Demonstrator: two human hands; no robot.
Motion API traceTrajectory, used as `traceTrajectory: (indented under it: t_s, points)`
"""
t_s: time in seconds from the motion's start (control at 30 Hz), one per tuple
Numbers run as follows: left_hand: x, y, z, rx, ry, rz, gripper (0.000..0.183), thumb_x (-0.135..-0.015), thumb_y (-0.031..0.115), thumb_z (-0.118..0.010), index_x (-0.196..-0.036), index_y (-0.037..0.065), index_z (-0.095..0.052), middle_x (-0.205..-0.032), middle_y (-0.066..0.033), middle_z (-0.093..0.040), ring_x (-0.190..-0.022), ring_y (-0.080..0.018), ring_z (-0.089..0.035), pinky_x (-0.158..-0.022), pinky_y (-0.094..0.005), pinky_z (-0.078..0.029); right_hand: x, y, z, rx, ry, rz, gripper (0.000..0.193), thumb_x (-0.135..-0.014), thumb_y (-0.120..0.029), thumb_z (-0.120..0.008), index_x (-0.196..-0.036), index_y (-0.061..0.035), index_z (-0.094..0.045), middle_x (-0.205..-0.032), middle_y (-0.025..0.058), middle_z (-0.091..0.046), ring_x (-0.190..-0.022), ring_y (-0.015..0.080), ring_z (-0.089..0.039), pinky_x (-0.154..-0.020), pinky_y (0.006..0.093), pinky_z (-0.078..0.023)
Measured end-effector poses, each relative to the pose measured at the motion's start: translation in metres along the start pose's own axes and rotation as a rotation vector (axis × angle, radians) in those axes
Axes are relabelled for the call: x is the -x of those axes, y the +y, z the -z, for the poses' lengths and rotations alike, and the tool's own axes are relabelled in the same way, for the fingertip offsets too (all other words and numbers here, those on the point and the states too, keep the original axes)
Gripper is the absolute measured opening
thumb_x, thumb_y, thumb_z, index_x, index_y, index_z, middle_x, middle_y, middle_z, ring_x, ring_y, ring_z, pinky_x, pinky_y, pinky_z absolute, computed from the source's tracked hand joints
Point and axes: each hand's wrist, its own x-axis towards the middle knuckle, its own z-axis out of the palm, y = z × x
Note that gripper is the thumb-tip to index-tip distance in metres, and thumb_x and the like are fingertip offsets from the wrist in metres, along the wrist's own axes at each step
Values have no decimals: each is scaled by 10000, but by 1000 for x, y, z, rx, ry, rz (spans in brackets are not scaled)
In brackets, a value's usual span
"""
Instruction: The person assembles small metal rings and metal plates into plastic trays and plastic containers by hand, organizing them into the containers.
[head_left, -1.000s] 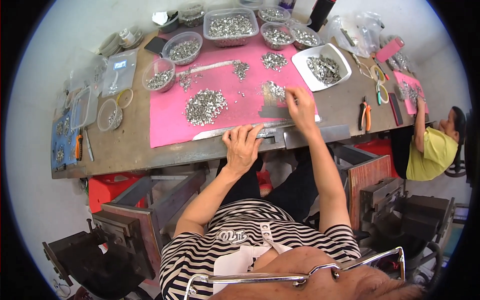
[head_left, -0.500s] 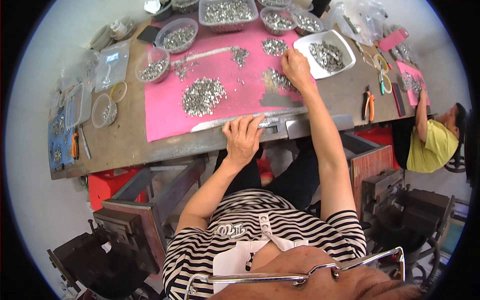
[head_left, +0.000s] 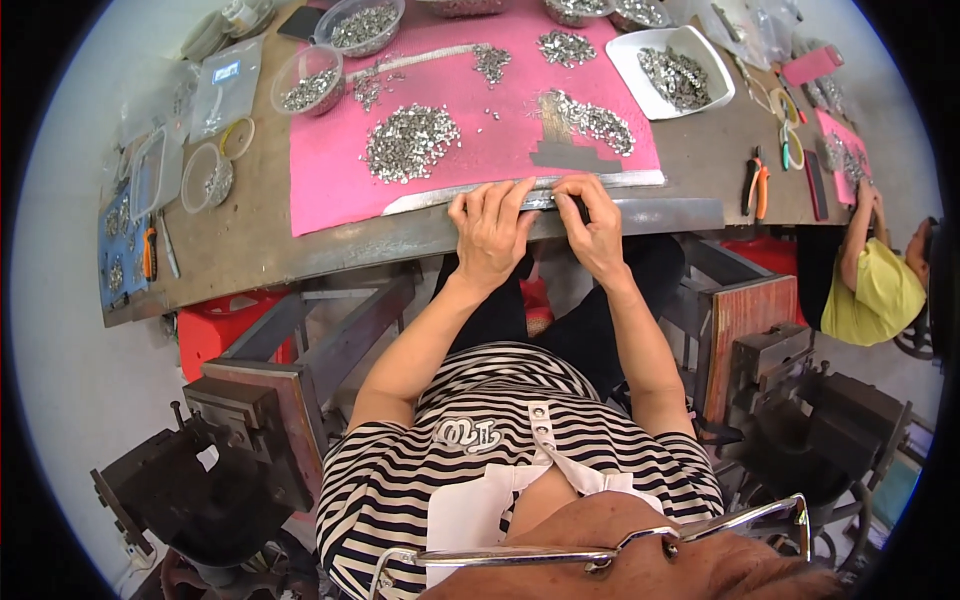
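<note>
At the table's near edge my left hand (head_left: 490,235) curls its fingers over a long metal bar (head_left: 670,214). Close beside it on the right, my right hand (head_left: 593,232) has thumb and fingers pinched together at the bar's edge. Whatever small thing lies in that pinch is hidden. A short dark section (head_left: 541,201) of the bar shows between the hands. Just beyond them a silver strip (head_left: 420,202) runs along the front of the pink mat (head_left: 330,200). On the mat lie a large heap of small silver metal pieces (head_left: 410,143) and a smaller heap (head_left: 597,125).
A white tray (head_left: 618,62) of metal pieces stands at the mat's right. Clear tubs (head_left: 332,105) of similar pieces line the back. Orange-handled pliers (head_left: 762,192) lie to the right, others (head_left: 150,250) far left. A co-worker in a yellow top (head_left: 870,295) sits at right.
My right hand has come back from the heap beside the white tray to the bar, next to my left hand. My left hand stays at the bar. The view has tilted somewhat.
</note>
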Motion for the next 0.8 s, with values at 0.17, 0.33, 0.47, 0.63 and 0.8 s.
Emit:
traceTrajectory:
  t_s: [0.17,0.33,0.47,0.63,0.8]
  points:
    - [1,0,0,-7,-1,-3,584,-785,206,-817,-1329,135,-615,-1158,-23,-618,-1099,-229,-558,-983,-418,-313,2,0,-1,-10,16,22,50,-917,27,-647,-967,25,-639,-968,125,-655,-856,244,-646,-769,334,-511]
    - [0,1,1,11,6,-4,572,-788,179,-795,-1329,132,-614,-1149,-25,-607,-1091,-220,-556,-974,-423,-308,4,2,-3,91,34,79,100,-879,33,-668,-971,5,-640,-972,135,-660,-878,295,-647,-794,376,-505]
    - [0,1,1,16,11,-2,577,-778,169,-798,-1324,130,-618,-1147,-24,-607,-1087,-219,-553,-976,-420,-306,3,3,-1,339,47,267,135,-858,27,-679,-979,-5,-629,-971,137,-663,-886,314,-641,-816,403,-484]
    - [-1,2,0,22,15,1,590,-764,157,-803,-1324,130,-617,-1151,-23,-603,-1088,-216,-550,-977,-420,-306,-2,3,1,406,-12,338,173,-847,35,-670,-994,-9,-590,-976,135,-644,-900,316,-629,-810,409,-469]
    - [-1,1,0,24,6,4,580,-763,154,-805,-1313,128,-622,-1152,-23,-601,-1092,-215,-547,-981,-421,-305,-12,-3,13,487,-181,358,157,-848,8,-659,-982,-15,-580,-983,134,-616,-927,317,-609,-827,419,-457]
